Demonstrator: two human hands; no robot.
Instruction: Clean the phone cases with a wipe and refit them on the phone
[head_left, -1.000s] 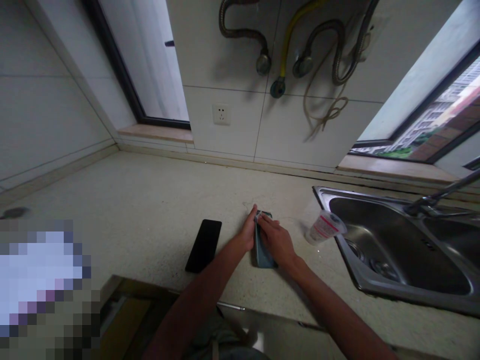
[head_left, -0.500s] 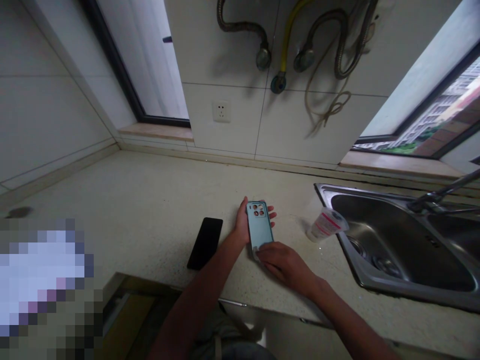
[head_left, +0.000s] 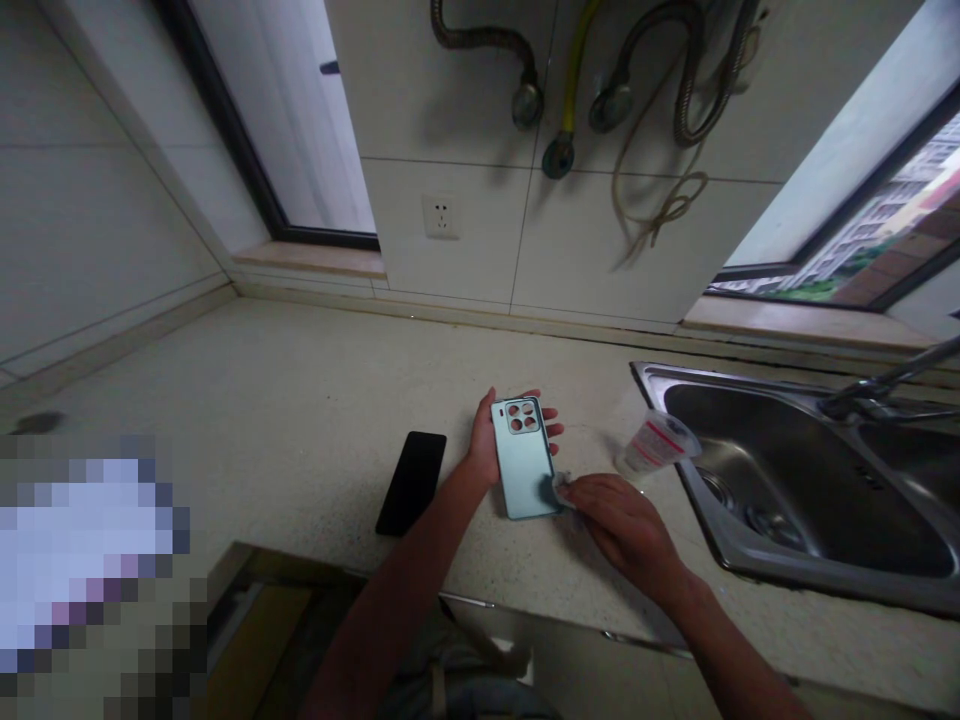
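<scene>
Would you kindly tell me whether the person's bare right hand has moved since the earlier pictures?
Yes. Judged against the double-basin stainless-steel sink, the bare right hand has moved rightward, closer to it.

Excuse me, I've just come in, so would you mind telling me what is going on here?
A person is handling a pale blue phone case. The left hand supports it from behind, camera openings facing up. The right hand pinches a small pale wad, possibly tissue, at the case's lower right edge. On the counter, a black phone lies to the left, while a clear plastic cup is on the right, near the sink.
</scene>
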